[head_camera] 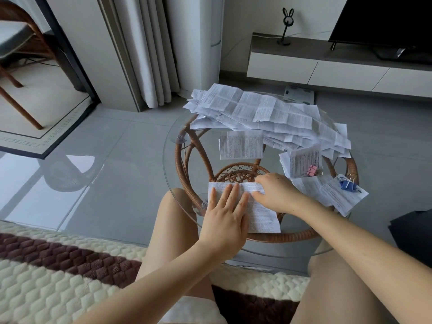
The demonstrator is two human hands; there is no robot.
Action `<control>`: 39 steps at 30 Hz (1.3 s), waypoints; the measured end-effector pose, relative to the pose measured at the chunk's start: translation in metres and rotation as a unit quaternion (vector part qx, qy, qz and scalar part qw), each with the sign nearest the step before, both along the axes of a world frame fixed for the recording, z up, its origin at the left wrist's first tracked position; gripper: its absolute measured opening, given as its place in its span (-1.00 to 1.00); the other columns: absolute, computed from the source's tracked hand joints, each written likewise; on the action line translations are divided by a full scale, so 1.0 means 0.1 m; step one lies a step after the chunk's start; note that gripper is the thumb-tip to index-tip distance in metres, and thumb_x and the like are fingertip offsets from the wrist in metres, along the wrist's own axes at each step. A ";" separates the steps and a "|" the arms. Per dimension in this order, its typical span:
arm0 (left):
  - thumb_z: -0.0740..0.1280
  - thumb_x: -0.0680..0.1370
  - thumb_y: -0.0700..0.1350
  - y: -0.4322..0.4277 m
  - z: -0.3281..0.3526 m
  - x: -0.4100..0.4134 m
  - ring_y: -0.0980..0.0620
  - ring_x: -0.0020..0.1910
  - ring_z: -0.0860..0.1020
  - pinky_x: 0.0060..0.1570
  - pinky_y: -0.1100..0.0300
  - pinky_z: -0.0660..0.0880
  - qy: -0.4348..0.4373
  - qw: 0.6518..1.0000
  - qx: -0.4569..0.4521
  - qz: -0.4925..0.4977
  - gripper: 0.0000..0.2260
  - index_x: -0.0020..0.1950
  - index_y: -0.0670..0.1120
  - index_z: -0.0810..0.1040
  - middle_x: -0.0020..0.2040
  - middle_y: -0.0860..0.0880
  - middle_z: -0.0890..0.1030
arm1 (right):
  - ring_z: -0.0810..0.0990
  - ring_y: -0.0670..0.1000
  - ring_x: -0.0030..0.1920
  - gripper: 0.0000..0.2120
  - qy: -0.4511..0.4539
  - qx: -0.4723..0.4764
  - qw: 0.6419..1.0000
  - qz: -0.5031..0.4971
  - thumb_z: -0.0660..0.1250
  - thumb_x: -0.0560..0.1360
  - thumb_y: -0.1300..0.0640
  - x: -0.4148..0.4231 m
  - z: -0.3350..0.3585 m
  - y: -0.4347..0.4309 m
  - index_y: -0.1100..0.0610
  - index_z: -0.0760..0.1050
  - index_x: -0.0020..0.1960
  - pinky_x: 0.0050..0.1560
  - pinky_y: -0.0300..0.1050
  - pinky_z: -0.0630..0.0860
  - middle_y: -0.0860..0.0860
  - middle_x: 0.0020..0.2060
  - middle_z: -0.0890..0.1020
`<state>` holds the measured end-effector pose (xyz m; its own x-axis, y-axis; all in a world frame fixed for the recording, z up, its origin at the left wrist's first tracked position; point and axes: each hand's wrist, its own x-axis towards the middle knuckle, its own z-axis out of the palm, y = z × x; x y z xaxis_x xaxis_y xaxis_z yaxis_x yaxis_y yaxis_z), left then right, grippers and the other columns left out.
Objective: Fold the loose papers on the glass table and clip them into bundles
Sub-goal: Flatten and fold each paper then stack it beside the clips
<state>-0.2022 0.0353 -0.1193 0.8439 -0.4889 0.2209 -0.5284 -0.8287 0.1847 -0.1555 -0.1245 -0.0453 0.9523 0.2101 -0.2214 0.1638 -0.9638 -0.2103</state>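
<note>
Round glass desk [164, 155] on a woven cane base [184, 160], seen from above by a seated person; both bare knees show at its near edge.

Item 1: sheet [261, 213], printed, white, lying flat on the near part of the desk between the two hands; its far edge appears doubled over.

Item 2: left hand [224, 216], palm down on the left half of the sheet; its fingers [230, 192] straight, slightly spread, pressing the paper to the glass.

Item 3: right hand [278, 192], at the far right corner of the sheet; its fingers [257, 195] curled, thumb and fingertips pinching the sheet's far edge; knuckles raised.

Item 4: heap of loose papers [261, 111], creased and overlapping, across the far side of the desk, some hanging over the rim.

Item 5: single folded paper [242, 145], lying alone in the middle of the desk, just in front of the heap.

Item 6: bundle [301, 162] held by a pink clip [311, 170], right of centre, near the right hand.

Item 7: second bundle [343, 197] held by a blue clip [347, 184], at the right rim, just beside the first; further sheets lie under both.

Surroundings: grey tiled floor; pale curtain [149, 54] at the back; low white cabinet [327, 71] bearing a dark television [385, 19] and a black rabbit-eared stand [287, 26]; wooden chair [21, 54] far left; quilted cream and brown cover [46, 277] under the person.
</note>
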 end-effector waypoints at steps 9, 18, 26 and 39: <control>0.00 0.59 0.01 -0.01 0.01 0.00 -0.15 0.45 0.28 0.36 -0.20 0.05 0.016 0.999 0.041 0.007 -0.52 0.44 -0.11 0.38 0.44 -0.17 0.36 | 0.57 0.19 0.13 -0.66 -0.221 -0.014 0.974 -0.046 0.42 0.43 0.21 -0.34 -0.15 0.18 0.25 0.51 0.19 0.12 0.04 0.51 0.16 0.14 0.59; -0.11 0.64 0.02 0.04 0.05 0.02 -0.17 0.43 0.31 0.32 -0.27 0.27 0.029 0.998 0.057 -0.013 -0.51 0.44 -0.12 0.38 0.42 -0.21 0.37 | 0.36 0.04 0.40 -0.48 -0.169 -0.032 0.985 -0.021 -0.17 0.64 -0.04 -0.77 -0.63 0.13 0.12 0.33 0.43 0.36 0.23 0.11 0.04 0.38 0.42; -0.24 0.63 0.18 0.32 0.11 0.11 -0.13 0.53 -0.09 0.48 -0.13 -0.21 0.040 0.994 0.068 -0.071 -0.51 0.55 0.12 0.00 0.55 -0.14 0.03 | 0.23 0.01 0.45 -0.43 -0.134 -0.092 0.986 0.031 -0.26 0.63 -0.15 -0.87 -0.58 -0.20 0.06 0.26 0.46 0.33 0.21 0.02 0.02 0.44 0.33; 0.19 0.54 0.15 0.51 0.18 -0.23 -0.06 0.23 0.47 0.25 0.13 0.40 -0.068 0.968 0.010 -0.241 -0.52 0.22 -0.19 0.59 0.22 -0.11 0.57 | 0.60 0.11 -0.21 -0.70 -0.345 -0.068 0.924 0.150 0.18 0.41 0.28 -1.33 -0.52 -0.13 0.22 0.64 0.01 0.13 0.10 0.35 0.19 -0.08 0.67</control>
